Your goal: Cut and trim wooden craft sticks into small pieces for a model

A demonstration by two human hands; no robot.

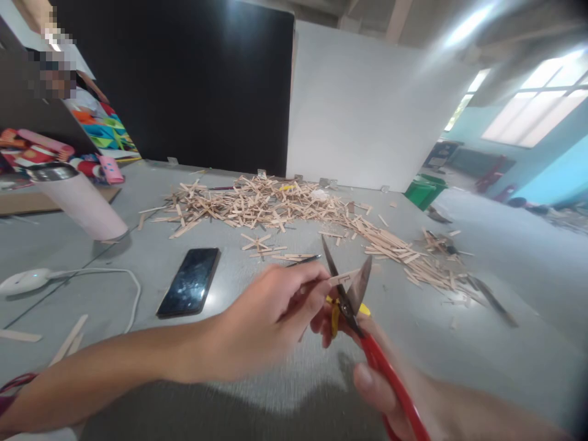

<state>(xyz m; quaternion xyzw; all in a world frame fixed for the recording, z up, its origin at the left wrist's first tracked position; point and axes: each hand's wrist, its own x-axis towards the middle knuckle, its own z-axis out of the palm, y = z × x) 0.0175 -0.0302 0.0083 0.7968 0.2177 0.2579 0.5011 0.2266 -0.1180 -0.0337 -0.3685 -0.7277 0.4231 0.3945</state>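
My left hand (271,315) is closed in a pinch on a thin wooden stick (342,278), which carries a pencilled mark and pokes between the blades. My right hand (390,386) is wrapped round the red handles of metal snips (351,294), whose blades are open around the stick's end. A yellow part shows at the snips' pivot. Both hands hover over the grey table (459,349). A pencil (303,261) lies just beyond my left hand.
A big heap of cut wooden sticks (271,205) spreads across the table's far side and trails right. A black phone (189,282) lies left of my hands. A pink tumbler (78,199), a white corded device (25,282) and loose sticks (68,340) lie farther left. A green bin (425,190) stands beyond.
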